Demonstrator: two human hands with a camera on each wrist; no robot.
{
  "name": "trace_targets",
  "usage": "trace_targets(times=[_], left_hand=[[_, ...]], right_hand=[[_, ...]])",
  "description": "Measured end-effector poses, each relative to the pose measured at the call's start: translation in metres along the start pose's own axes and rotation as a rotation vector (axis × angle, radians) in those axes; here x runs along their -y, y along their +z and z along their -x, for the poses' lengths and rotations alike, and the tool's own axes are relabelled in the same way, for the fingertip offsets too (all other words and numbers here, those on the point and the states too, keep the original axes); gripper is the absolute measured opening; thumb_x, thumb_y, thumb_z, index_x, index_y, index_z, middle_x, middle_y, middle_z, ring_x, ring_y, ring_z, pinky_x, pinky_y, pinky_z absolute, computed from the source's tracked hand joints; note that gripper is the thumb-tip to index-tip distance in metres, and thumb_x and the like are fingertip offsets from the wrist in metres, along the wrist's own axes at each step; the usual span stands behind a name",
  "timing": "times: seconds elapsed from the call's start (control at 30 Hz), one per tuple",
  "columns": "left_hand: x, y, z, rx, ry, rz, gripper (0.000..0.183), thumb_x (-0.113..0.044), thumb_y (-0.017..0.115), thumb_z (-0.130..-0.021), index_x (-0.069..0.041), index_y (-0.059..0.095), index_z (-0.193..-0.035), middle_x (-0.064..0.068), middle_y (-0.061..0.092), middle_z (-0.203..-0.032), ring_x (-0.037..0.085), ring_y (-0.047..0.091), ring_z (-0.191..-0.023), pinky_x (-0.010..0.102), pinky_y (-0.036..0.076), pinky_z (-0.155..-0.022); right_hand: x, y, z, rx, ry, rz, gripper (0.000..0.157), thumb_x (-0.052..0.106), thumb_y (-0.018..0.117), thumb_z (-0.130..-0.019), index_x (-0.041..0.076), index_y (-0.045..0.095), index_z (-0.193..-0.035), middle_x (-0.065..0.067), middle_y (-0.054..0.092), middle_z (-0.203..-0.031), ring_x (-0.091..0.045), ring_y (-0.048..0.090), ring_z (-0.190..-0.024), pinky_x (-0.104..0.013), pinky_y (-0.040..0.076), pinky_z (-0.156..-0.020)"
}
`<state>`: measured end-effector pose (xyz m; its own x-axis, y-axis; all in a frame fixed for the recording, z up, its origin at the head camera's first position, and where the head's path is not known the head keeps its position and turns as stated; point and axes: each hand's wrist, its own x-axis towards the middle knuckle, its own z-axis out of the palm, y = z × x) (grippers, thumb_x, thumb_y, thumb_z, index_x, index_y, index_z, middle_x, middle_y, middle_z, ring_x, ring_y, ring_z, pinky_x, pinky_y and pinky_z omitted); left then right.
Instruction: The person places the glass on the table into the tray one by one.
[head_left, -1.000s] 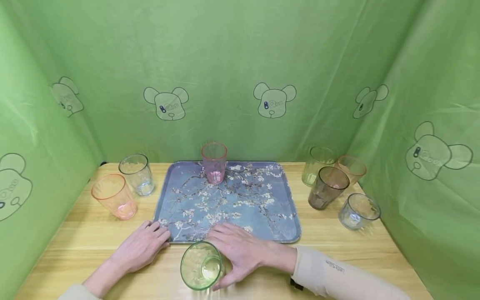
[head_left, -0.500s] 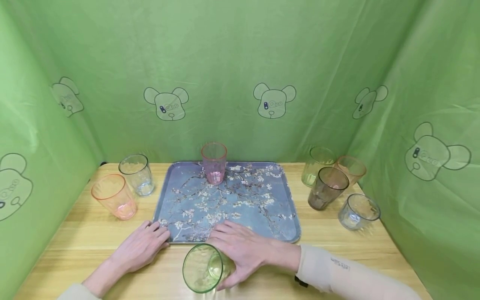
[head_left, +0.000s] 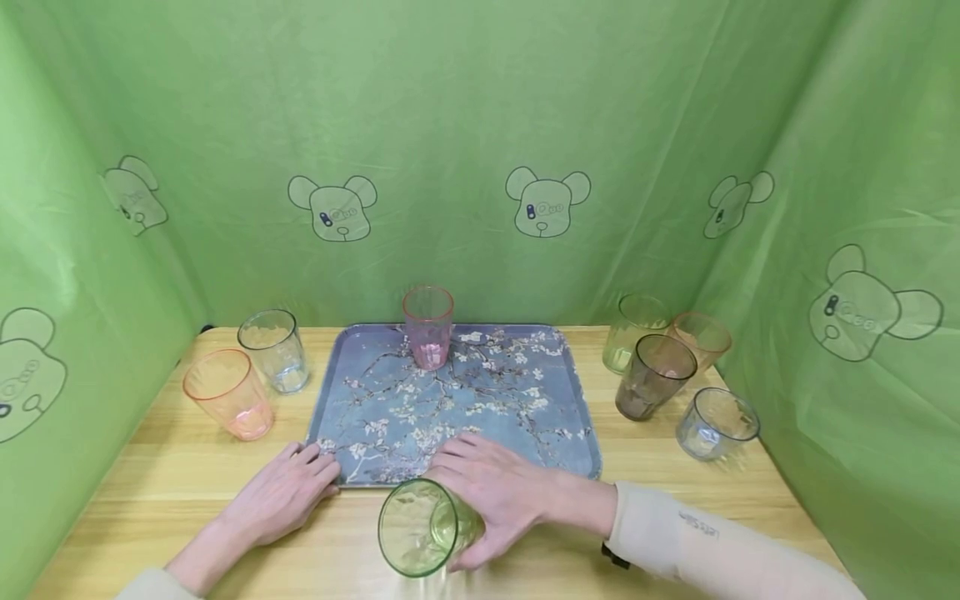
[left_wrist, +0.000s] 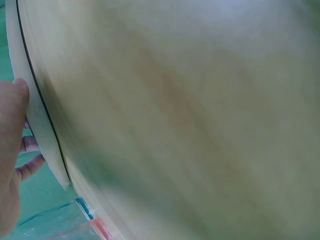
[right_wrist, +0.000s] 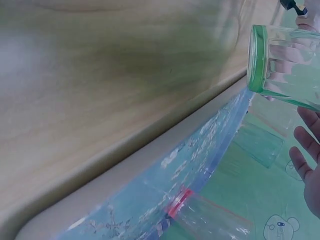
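A green drinking glass [head_left: 417,528] stands in front of the tray, its mouth leaning toward the head camera. My right hand [head_left: 495,504] holds it from the right side, thumb in front and fingers at the far side. In the right wrist view the thick base of the green glass [right_wrist: 257,60] shows, with fingers of the right hand [right_wrist: 307,155] beside it. At the near left corner of the blossom-patterned blue tray [head_left: 480,417], my left hand [head_left: 281,496] grips the rim. In the left wrist view, the left thumb [left_wrist: 21,90] touches that rim.
A pink glass [head_left: 429,329] stands on the tray's far part. To the left are an orange-rimmed glass [head_left: 232,396] and a blue glass [head_left: 277,354]. On the right stand a brown glass [head_left: 654,379], a short blue glass [head_left: 716,425], a tall green glass [head_left: 622,342] and an orange glass [head_left: 705,333].
My right hand and the green glass have shifted slightly to the right, the glass now leaning more. The left hand, the tray and the other glasses have stayed put.
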<state>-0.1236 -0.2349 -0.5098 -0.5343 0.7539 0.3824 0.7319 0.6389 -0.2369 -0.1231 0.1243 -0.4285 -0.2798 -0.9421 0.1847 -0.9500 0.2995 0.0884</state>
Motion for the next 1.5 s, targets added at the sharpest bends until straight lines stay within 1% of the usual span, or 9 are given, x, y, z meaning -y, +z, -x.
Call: trace_targets(times=[0.13, 0.3, 0.4, 0.57, 0.77, 1.0, 1.27, 1.5], left_hand=[[0.000, 0.000, 0.000, 0.004, -0.001, -0.002, 0.020, -0.032, 0.074, -0.090, -0.021, 0.058, -0.091, -0.007, 0.060, -0.088, 0.014, 0.052, -0.084, 0.034, 0.044, -0.078], [-0.001, -0.001, 0.000, 0.015, -0.005, -0.004, 0.020, -0.033, 0.074, -0.091, -0.021, 0.058, -0.091, -0.007, 0.060, -0.088, 0.014, 0.052, -0.084, 0.034, 0.043, -0.078], [-0.001, -0.001, 0.001, 0.017, -0.007, 0.000, 0.020, -0.033, 0.074, -0.091, -0.021, 0.058, -0.091, -0.007, 0.060, -0.088, 0.014, 0.051, -0.083, 0.033, 0.043, -0.078], [-0.001, 0.000, 0.001, 0.014, -0.008, 0.008, 0.020, -0.033, 0.074, -0.091, -0.022, 0.057, -0.090, -0.008, 0.060, -0.088, 0.014, 0.052, -0.084, 0.034, 0.043, -0.078], [0.000, 0.000, 0.001, 0.014, -0.010, 0.006, 0.019, -0.032, 0.073, -0.091, -0.022, 0.058, -0.090, -0.007, 0.060, -0.088, 0.014, 0.052, -0.084, 0.034, 0.044, -0.078], [0.000, -0.001, 0.000, 0.013, -0.004, 0.001, 0.020, -0.033, 0.073, -0.091, -0.022, 0.057, -0.090, -0.007, 0.060, -0.088, 0.014, 0.052, -0.084, 0.034, 0.044, -0.079], [0.000, 0.000, 0.000, 0.004, 0.005, -0.004, 0.019, -0.033, 0.072, -0.091, -0.021, 0.058, -0.091, -0.006, 0.062, -0.090, 0.014, 0.052, -0.084, 0.034, 0.044, -0.078], [0.000, 0.001, 0.000, 0.001, 0.006, 0.002, 0.020, -0.032, 0.074, -0.090, -0.021, 0.057, -0.091, -0.006, 0.062, -0.090, 0.015, 0.052, -0.083, 0.034, 0.043, -0.078]], right_hand=[[-0.002, -0.004, 0.001, 0.010, 0.019, -0.009, 0.090, 0.085, 0.070, -0.074, 0.019, 0.059, -0.135, 0.008, 0.068, -0.122, -0.008, 0.059, -0.116, -0.029, 0.049, -0.104], [-0.007, -0.009, 0.002, 0.002, 0.048, -0.014, 0.089, 0.083, 0.073, -0.073, 0.019, 0.060, -0.134, 0.008, 0.068, -0.121, -0.007, 0.059, -0.113, -0.027, 0.049, -0.102], [-0.012, -0.012, 0.004, -0.015, 0.061, -0.019, 0.089, 0.082, 0.073, -0.073, 0.018, 0.060, -0.133, 0.008, 0.068, -0.119, -0.006, 0.058, -0.111, -0.026, 0.049, -0.100], [-0.021, -0.014, 0.006, -0.069, 0.065, -0.018, 0.089, 0.080, 0.076, -0.071, 0.017, 0.061, -0.132, 0.007, 0.069, -0.117, -0.007, 0.058, -0.108, -0.028, 0.049, -0.099], [-0.033, -0.018, 0.010, -0.096, 0.112, -0.035, 0.088, 0.075, 0.081, -0.068, 0.015, 0.061, -0.130, 0.005, 0.069, -0.116, -0.009, 0.058, -0.109, -0.032, 0.051, -0.100], [-0.046, -0.018, 0.013, -0.093, 0.194, -0.085, 0.088, 0.066, 0.084, -0.065, 0.012, 0.061, -0.132, 0.003, 0.068, -0.120, -0.010, 0.058, -0.111, -0.037, 0.052, -0.102], [-0.058, -0.013, 0.016, -0.120, 0.243, -0.126, 0.092, 0.067, 0.084, -0.067, 0.009, 0.061, -0.133, -0.001, 0.069, -0.121, -0.013, 0.060, -0.113, -0.041, 0.053, -0.103], [-0.071, -0.007, 0.018, -0.145, 0.309, -0.160, 0.088, 0.064, 0.086, -0.067, 0.010, 0.062, -0.132, -0.003, 0.069, -0.124, -0.015, 0.061, -0.117, -0.045, 0.051, -0.107]])
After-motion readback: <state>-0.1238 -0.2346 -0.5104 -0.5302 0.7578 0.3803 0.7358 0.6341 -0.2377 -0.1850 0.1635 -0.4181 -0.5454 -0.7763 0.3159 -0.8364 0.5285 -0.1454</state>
